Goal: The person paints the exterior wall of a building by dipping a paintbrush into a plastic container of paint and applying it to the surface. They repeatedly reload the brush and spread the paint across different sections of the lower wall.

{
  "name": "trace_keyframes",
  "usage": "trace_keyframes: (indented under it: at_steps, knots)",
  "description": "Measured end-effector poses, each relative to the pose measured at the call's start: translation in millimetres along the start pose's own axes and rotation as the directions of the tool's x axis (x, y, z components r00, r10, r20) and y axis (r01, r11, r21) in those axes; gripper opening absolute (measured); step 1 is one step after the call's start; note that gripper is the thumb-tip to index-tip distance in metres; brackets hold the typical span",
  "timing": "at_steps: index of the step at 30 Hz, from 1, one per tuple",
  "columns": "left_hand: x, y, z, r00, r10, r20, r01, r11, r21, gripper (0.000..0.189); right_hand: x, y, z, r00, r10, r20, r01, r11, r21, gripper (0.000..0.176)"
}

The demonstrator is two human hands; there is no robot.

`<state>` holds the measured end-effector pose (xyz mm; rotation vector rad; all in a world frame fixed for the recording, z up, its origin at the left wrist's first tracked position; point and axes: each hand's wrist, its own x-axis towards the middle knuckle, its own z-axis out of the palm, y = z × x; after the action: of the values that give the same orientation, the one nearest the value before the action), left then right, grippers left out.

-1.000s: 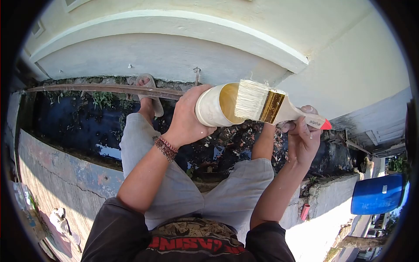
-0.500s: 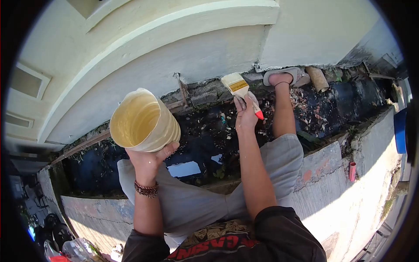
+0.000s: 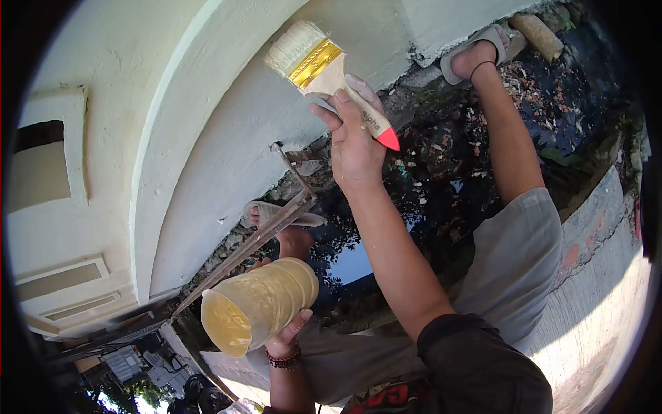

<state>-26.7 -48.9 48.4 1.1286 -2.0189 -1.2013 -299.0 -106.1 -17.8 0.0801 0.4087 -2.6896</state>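
My right hand (image 3: 358, 138) is closed around the wooden handle of a wide paintbrush (image 3: 329, 72), which has a gold ferrule and a red handle tip. Its pale, paint-coated bristles point up and left, overlapping the cream wall (image 3: 227, 124) in this view. Lower down, my left hand (image 3: 286, 334) grips a ribbed, cream plastic paint container (image 3: 272, 293) from beneath. The container's cut mouth faces left, and yellowish cream paint coats its inside.
A dark, water-filled ditch (image 3: 352, 262) with floating debris runs below me. My sandalled feet stand along the wall's base. A metal bar (image 3: 248, 248) crosses at the left, a pipe (image 3: 536, 38) lies at the upper right, and a concrete ledge (image 3: 600, 276) borders the right side.
The view has turned. My right hand has lifted the brush closer and up toward the wall. The container now sits lower in view, its mouth turned left.
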Motion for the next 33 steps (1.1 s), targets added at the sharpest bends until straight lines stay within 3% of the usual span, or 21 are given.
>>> trace_keyframes:
  at_steps: [5, 8, 10, 13, 17, 20, 22, 24, 26, 27, 29, 33]
  knots:
    - [5, -1, 6, 1.0, 0.027, -0.006, -0.027, 0.999, 0.017, 0.106, 12, 7, 10, 0.995, -0.041, 0.09, 0.041, 0.999, -0.001, 0.035]
    - [7, -3, 8, 0.997, 0.073, -0.005, -0.073, 0.997, 0.013, 0.107, 11, 21, -19, 0.997, -0.072, 0.028, 0.074, 0.993, -0.087, 0.033]
    - [10, 1, 8, 0.997, 0.08, 0.021, -0.08, 0.996, 0.029, 0.108, 5, 25, -46, 0.987, -0.035, -0.159, 0.003, 0.98, -0.2, 0.032]
    - [14, 8, 11, 0.997, 0.063, 0.044, -0.065, 0.997, 0.043, 0.11, -9, 11, -46, 0.995, 0.018, -0.097, -0.041, 0.968, -0.246, 0.031]
    - [9, 0, 7, 1.0, 0.023, 0.015, -0.022, 1.0, -0.021, 0.11, 5, -2, 17, 0.991, -0.077, 0.112, 0.09, 0.989, -0.119, 0.034]
    - [8, -4, 2, 1.0, 0.002, 0.014, -0.002, 1.0, -0.01, 0.11, 13, 16, 5, 0.994, -0.103, 0.037, 0.106, 0.988, -0.11, 0.035]
    - [8, -4, 1, 0.999, 0.042, 0.027, -0.042, 0.999, -0.011, 0.11, 9, 22, -19, 0.997, -0.039, -0.063, 0.028, 0.986, -0.167, 0.034]
    - [8, -3, 0, 0.996, 0.083, 0.045, -0.083, 0.997, -0.008, 0.109, -1, 15, -23, 0.999, -0.04, -0.027, 0.036, 0.988, -0.153, 0.034]
    - [-1, 1, -3, 0.995, -0.079, 0.059, 0.079, 0.997, -0.002, 0.109, -5, 6, -5, 0.996, -0.069, 0.05, 0.075, 0.989, -0.131, 0.034]
    - [-2, 0, -5, 0.994, -0.09, 0.064, 0.09, 0.996, 0.003, 0.109, -4, 1, 10, 0.99, -0.088, 0.114, 0.101, 0.988, -0.119, 0.035]
    - [2, -5, -5, 0.996, -0.014, 0.083, 0.009, 0.998, 0.065, 0.11, 5, 2, 17, 0.996, -0.047, 0.075, 0.056, 0.99, -0.128, 0.035]
    - [12, -4, 0, 0.998, 0.017, 0.067, -0.015, 1.0, -0.026, 0.111, 8, 24, -14, 0.999, -0.03, -0.031, 0.023, 0.978, -0.207, 0.035]
